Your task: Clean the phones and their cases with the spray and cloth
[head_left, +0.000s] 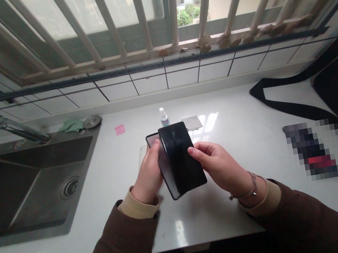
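Note:
Above the middle of the counter, my left hand (149, 171) is closed on a black-rimmed phone case (166, 168), its thumb lying along the greyish inner face. A phone with a dark screen (181, 159) overlaps the right part of the case. My right hand (216, 159) pinches the phone's right edge, thumb on the screen and fingers behind. Just beyond the phone stands a small white spray bottle (164, 117), partly covered at its base. A folded grey cloth (193, 122) lies to its right. Under my left hand shows the edge of something clear (141, 155).
A steel sink (51, 199) with a faucet (25, 128) is at left. Behind it lie a green cloth (71, 125) and a drain cover (92, 121). A pink note (120, 129) sits on the white counter (122, 235). At right are a black bag strap (299, 108) and a blurred item (314, 151).

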A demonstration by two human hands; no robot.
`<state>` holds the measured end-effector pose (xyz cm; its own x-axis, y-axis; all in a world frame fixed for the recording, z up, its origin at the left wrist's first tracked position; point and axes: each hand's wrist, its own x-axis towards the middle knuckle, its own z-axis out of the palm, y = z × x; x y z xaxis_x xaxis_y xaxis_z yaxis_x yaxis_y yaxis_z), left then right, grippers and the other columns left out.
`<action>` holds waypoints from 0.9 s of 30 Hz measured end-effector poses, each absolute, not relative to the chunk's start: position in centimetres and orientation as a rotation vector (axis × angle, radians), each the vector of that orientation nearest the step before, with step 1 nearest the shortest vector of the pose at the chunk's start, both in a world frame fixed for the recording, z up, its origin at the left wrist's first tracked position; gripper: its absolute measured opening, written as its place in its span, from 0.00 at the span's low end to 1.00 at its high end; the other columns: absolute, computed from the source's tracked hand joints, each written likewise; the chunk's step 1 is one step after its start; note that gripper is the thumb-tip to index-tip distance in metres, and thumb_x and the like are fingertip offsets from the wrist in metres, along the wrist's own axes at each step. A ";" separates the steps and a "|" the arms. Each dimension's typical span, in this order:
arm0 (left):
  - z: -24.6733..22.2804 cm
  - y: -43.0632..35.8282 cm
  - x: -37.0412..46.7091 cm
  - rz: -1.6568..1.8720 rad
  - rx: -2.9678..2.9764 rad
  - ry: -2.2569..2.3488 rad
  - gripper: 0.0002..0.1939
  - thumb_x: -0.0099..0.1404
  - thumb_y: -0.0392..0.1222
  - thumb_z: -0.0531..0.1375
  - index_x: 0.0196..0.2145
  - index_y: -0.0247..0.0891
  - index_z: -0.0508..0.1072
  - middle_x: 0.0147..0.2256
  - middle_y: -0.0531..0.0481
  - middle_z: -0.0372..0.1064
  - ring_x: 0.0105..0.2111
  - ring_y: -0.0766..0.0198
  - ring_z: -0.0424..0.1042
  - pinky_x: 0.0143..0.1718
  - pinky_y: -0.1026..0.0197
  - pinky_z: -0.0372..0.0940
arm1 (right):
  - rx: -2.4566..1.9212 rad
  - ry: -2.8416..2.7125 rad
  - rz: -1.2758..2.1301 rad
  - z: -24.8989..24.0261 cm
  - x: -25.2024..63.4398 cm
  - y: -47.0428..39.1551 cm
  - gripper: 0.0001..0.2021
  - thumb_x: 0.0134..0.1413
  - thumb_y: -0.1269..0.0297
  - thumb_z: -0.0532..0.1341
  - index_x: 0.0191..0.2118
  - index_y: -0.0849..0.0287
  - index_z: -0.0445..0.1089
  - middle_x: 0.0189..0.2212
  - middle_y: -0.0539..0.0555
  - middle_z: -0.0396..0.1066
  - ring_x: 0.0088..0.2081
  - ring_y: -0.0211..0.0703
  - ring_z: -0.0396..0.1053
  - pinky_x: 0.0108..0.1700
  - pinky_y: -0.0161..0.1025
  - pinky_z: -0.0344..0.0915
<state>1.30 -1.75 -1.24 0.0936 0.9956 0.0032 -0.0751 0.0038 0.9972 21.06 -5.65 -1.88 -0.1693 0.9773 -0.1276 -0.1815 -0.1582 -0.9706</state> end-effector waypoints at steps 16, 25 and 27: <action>-1.8 -1.0 0.8 0.918 1.488 1.038 0.20 0.73 0.54 0.65 0.57 0.42 0.78 0.53 0.43 0.80 0.55 0.49 0.78 0.54 0.51 0.74 | -1.136 -1.061 1.666 -1.5 21.5 -5.3 0.27 0.58 0.34 0.70 0.40 0.57 0.78 0.31 0.53 0.77 0.34 0.47 0.76 0.35 0.44 0.75; -1.9 -0.8 0.1 0.935 1.919 1.268 0.16 0.77 0.54 0.60 0.53 0.40 0.75 0.48 0.42 0.78 0.45 0.52 0.79 0.49 0.48 0.74 | -1.238 -1.060 1.626 -0.4 26.4 -3.5 0.25 0.56 0.37 0.72 0.41 0.57 0.81 0.30 0.55 0.78 0.35 0.51 0.77 0.35 0.45 0.73; -1.5 -0.8 0.0 0.890 2.177 1.239 0.09 0.76 0.47 0.62 0.49 0.41 0.76 0.49 0.42 0.78 0.51 0.49 0.77 0.56 0.43 0.71 | -1.299 -1.075 1.588 -0.7 27.6 -3.3 0.25 0.55 0.37 0.73 0.38 0.58 0.80 0.29 0.55 0.77 0.34 0.51 0.76 0.34 0.44 0.72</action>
